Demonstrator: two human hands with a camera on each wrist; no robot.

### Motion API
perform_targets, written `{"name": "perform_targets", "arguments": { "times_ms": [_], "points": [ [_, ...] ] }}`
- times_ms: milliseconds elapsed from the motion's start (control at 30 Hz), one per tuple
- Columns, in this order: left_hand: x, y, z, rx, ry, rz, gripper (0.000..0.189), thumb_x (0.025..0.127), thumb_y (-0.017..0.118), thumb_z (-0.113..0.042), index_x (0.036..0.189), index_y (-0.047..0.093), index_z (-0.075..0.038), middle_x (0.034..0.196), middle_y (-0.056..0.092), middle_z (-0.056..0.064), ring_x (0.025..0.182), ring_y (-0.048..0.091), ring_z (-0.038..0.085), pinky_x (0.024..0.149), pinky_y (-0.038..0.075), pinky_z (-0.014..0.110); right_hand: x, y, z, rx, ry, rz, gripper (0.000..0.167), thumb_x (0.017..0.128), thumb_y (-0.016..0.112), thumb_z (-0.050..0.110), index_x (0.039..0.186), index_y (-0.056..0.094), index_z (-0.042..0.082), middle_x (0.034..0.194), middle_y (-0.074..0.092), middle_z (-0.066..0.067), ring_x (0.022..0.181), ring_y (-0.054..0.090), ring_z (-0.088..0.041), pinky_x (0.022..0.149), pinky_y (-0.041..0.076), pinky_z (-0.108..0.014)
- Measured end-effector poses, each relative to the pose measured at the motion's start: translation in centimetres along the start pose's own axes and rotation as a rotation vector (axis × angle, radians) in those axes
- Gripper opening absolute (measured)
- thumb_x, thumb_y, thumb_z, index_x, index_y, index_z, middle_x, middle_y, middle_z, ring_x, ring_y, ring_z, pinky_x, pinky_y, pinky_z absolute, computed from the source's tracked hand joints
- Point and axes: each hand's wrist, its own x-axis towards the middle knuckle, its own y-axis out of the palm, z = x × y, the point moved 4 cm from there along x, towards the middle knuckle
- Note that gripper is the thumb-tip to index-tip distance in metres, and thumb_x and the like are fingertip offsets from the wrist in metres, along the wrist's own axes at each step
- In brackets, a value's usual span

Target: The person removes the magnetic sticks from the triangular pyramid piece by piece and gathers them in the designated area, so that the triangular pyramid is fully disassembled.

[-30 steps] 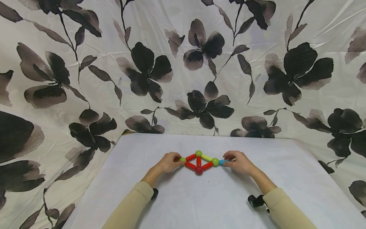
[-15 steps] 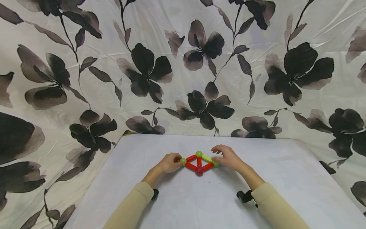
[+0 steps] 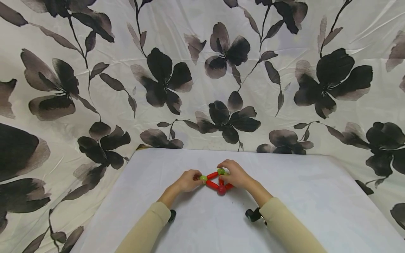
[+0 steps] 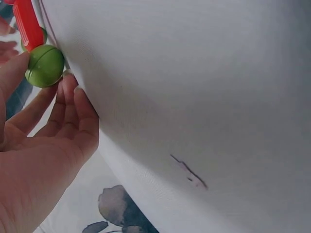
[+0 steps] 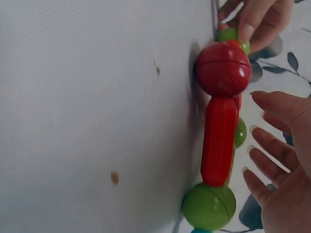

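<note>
Red and green magnetic balls and rods form a flat diamond-shaped frame near the middle of the table. My left hand pinches the frame's left green ball between thumb and fingers. Over the frame's right half reaches my right hand, its fingers spread close to the far green ball. In the right wrist view its fingertips stand apart from the pieces. A red ball joins a red rod that runs to the right green ball. Below that ball, a blue rod's end peeks in.
The white-covered table carries a few small dark marks in front of the frame. Behind it hangs a floral cloth. A black wrist camera sits under the right forearm.
My right hand has let go of the blue rod and moved left over the frame, toward the far green ball. My left hand keeps its pinch on the left ball.
</note>
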Motion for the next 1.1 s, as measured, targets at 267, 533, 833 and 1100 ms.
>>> {"name": "perform_targets", "arguments": {
  "times_ms": [267, 533, 833, 1100],
  "points": [
    [0.3, -0.2, -0.2, 0.003, 0.029, -0.009, 0.019, 0.094, 0.072, -0.016, 0.106, 0.071, -0.001, 0.086, 0.062, 0.002, 0.08, 0.055, 0.015, 0.073, 0.046, 0.029, 1.5, 1.2, 0.7, -0.047, -0.043, 0.044, 0.031, 0.09, 0.078, 0.008, 0.12, 0.071, 0.002, 0.123, 0.066, -0.011, 0.114, 0.054, -0.029, 0.099, 0.047, -0.048],
    [0.4, -0.1, -0.3, 0.026, 0.049, -0.023, 0.02, 0.094, 0.072, -0.015, 0.108, 0.07, -0.001, 0.087, 0.062, 0.003, 0.08, 0.054, 0.016, 0.073, 0.046, 0.03, 2.4, 2.2, 0.7, -0.131, -0.094, 0.058, 0.027, 0.087, 0.08, 0.009, 0.113, 0.076, 0.004, 0.112, 0.072, -0.009, 0.109, 0.06, -0.028, 0.098, 0.047, -0.047],
    [-0.4, 0.0, -0.7, 0.025, 0.068, -0.006, 0.02, 0.095, 0.071, -0.014, 0.11, 0.072, -0.002, 0.089, 0.064, 0.004, 0.082, 0.055, 0.017, 0.073, 0.047, 0.031, 2.0, 3.2, 0.8, -0.15, -0.107, 0.033, 0.017, 0.087, 0.079, 0.008, 0.103, 0.08, 0.009, 0.098, 0.072, -0.003, 0.096, 0.06, -0.023, 0.088, 0.048, -0.042],
    [-0.3, -0.3, -0.5, 0.034, 0.056, -0.02, 0.02, 0.094, 0.072, -0.016, 0.11, 0.073, -0.004, 0.09, 0.064, 0.004, 0.084, 0.057, 0.018, 0.075, 0.048, 0.034, 2.6, 3.3, 0.7, -0.156, -0.116, 0.031, 0.015, 0.086, 0.079, 0.007, 0.101, 0.08, 0.007, 0.095, 0.074, -0.003, 0.093, 0.064, -0.022, 0.09, 0.049, -0.041]
  ]
}}
